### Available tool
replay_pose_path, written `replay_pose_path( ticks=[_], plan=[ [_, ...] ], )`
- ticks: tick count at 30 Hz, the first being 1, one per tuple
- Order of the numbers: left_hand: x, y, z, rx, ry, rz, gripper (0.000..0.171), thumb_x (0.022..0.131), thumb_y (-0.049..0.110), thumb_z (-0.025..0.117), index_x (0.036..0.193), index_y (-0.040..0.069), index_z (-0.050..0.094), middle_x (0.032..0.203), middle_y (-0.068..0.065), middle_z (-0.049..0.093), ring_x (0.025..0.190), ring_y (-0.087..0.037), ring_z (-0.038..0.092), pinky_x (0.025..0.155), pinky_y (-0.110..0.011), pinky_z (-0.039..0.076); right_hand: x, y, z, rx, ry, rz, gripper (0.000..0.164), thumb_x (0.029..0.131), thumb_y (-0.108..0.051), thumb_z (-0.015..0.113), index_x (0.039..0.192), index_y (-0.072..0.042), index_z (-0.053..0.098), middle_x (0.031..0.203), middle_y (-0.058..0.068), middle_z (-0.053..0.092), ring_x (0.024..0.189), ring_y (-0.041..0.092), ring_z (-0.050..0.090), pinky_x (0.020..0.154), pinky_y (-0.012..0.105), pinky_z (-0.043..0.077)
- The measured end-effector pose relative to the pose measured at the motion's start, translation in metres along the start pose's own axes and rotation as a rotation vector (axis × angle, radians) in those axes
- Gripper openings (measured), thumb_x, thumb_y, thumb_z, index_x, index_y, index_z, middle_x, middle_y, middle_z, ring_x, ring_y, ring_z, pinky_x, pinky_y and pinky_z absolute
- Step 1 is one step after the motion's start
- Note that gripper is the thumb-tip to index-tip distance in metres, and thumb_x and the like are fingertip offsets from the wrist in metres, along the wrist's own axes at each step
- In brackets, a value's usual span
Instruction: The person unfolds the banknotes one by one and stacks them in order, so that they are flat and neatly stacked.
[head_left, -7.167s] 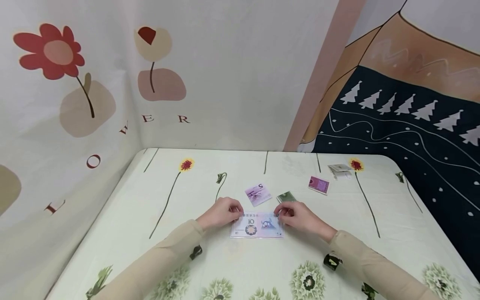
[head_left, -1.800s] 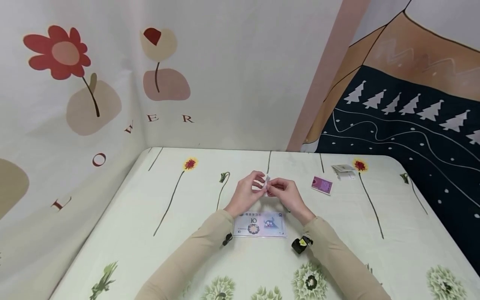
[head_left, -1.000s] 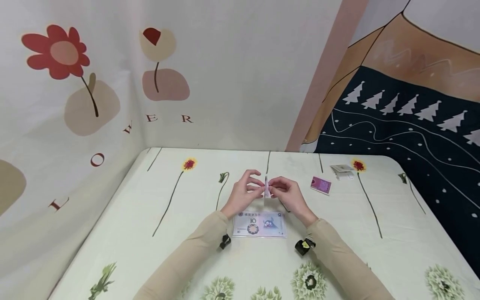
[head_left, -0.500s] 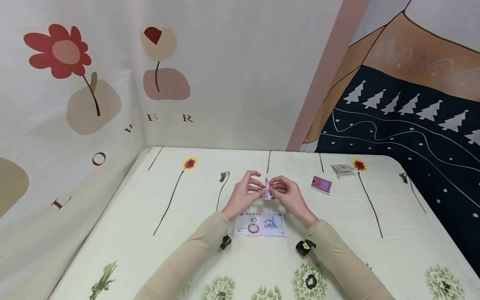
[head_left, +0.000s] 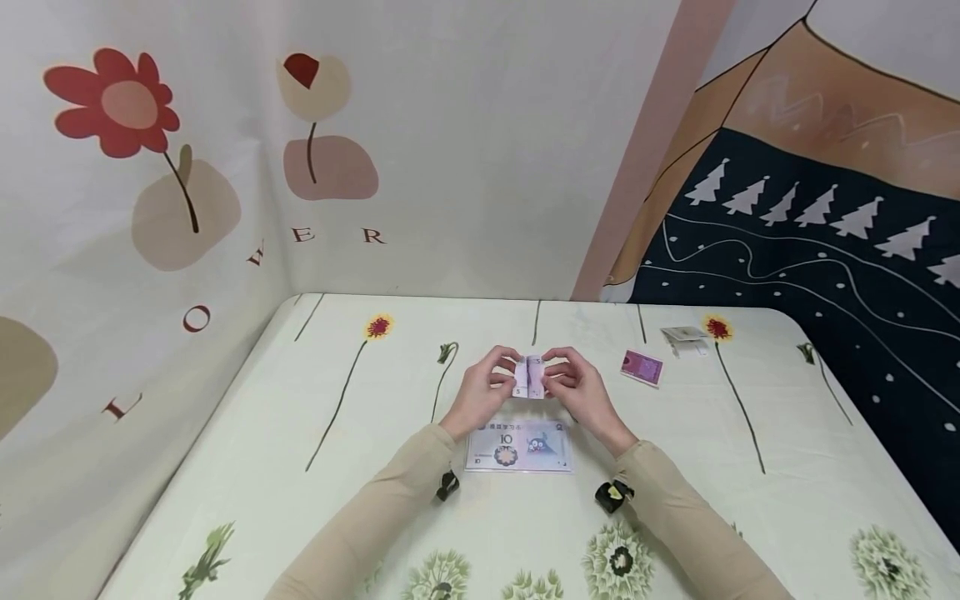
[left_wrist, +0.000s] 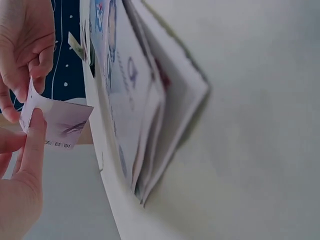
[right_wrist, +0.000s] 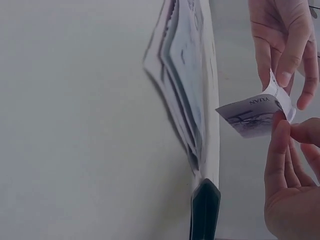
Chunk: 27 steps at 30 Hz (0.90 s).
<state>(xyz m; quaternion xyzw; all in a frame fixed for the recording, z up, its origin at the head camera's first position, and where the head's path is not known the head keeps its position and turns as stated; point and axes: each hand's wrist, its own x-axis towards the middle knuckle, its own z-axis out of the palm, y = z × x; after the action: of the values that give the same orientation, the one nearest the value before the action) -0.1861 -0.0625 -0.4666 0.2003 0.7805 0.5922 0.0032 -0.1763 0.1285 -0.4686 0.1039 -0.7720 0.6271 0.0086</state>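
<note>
A small purple play banknote (head_left: 536, 377) is held up over the table, a crease down its middle splitting it into two panels. My left hand (head_left: 482, 392) pinches its left edge between thumb and fingers. The opposite edge is in the grip of my right hand (head_left: 579, 397). In the left wrist view the banknote (left_wrist: 60, 120) bends sharply near the fingertips, with one forefinger lying along it. The right wrist view shows "YUAN" printed on the banknote (right_wrist: 252, 115). Below both hands lies a stack of larger notes (head_left: 519, 447), the top one marked 10.
To the right on the table lie a magenta note (head_left: 641, 368) and a folded pale note (head_left: 684, 340). A dark green folded piece (right_wrist: 205, 212) lies beside the stack in the right wrist view. Flower-print cloth (head_left: 360, 517) covers the table; fabric walls (head_left: 465, 167) stand behind it.
Earlier the purple note lay on the table and both hands were at the stack. Afterwards the hands held it folded narrow; within the last half second its two panels have spread apart.
</note>
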Motion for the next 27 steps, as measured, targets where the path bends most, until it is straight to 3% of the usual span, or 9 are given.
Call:
replay_pose_path(
  ticks=[5, 10, 19, 24, 27],
  plan=[
    [-0.001, -0.001, -0.003, -0.003, 0.012, -0.041, 0.037, 0.085, -0.016, 0.056, 0.117, 0.002, 0.059, 0.109, -0.016, 0.06, 0.09, -0.03, 0.066, 0.074, -0.028, 0.056, -0.002, 0.003, -0.004, -0.048, -0.002, -0.001, 0.025, 0.089, 0.007, 0.062, 0.114, 0.001, 0.062, 0.101, 0.019, 0.065, 0.082, 0.025, 0.067, 0.07, 0.031, 0.057],
    [-0.003, -0.003, -0.007, -0.03, 0.037, -0.096, 0.038, 0.084, -0.015, 0.056, 0.117, 0.003, 0.06, 0.108, -0.014, 0.06, 0.091, -0.03, 0.067, 0.074, -0.028, 0.056, -0.003, 0.002, -0.01, -0.083, 0.02, -0.001, 0.025, 0.088, 0.006, 0.062, 0.112, 0.002, 0.064, 0.104, 0.018, 0.065, 0.085, 0.025, 0.067, 0.071, 0.027, 0.056],
    [-0.006, -0.008, -0.017, -0.029, 0.127, -0.101, 0.027, 0.085, -0.011, 0.06, 0.109, 0.0, 0.063, 0.1, -0.014, 0.063, 0.086, -0.031, 0.068, 0.071, -0.028, 0.057, -0.001, 0.002, -0.018, -0.12, 0.037, 0.014, 0.024, 0.089, 0.005, 0.064, 0.112, 0.004, 0.064, 0.101, 0.02, 0.066, 0.084, 0.025, 0.065, 0.069, 0.02, 0.054],
    [-0.007, -0.012, -0.021, -0.014, 0.159, -0.092, 0.025, 0.084, -0.012, 0.061, 0.107, -0.002, 0.063, 0.099, -0.016, 0.063, 0.083, -0.031, 0.068, 0.069, -0.027, 0.057, -0.007, -0.022, -0.019, -0.14, 0.035, 0.008, 0.023, 0.089, 0.009, 0.061, 0.112, 0.011, 0.061, 0.1, 0.026, 0.064, 0.085, 0.033, 0.064, 0.067, 0.018, 0.053],
    [-0.01, -0.001, -0.026, -0.024, 0.171, -0.091, 0.026, 0.083, -0.016, 0.06, 0.108, -0.007, 0.062, 0.1, -0.022, 0.062, 0.083, -0.036, 0.067, 0.07, -0.031, 0.057, -0.006, -0.021, -0.022, -0.169, 0.045, 0.011, 0.023, 0.089, 0.007, 0.061, 0.112, 0.009, 0.062, 0.1, 0.023, 0.064, 0.086, 0.029, 0.063, 0.069, 0.018, 0.053]
  ],
)
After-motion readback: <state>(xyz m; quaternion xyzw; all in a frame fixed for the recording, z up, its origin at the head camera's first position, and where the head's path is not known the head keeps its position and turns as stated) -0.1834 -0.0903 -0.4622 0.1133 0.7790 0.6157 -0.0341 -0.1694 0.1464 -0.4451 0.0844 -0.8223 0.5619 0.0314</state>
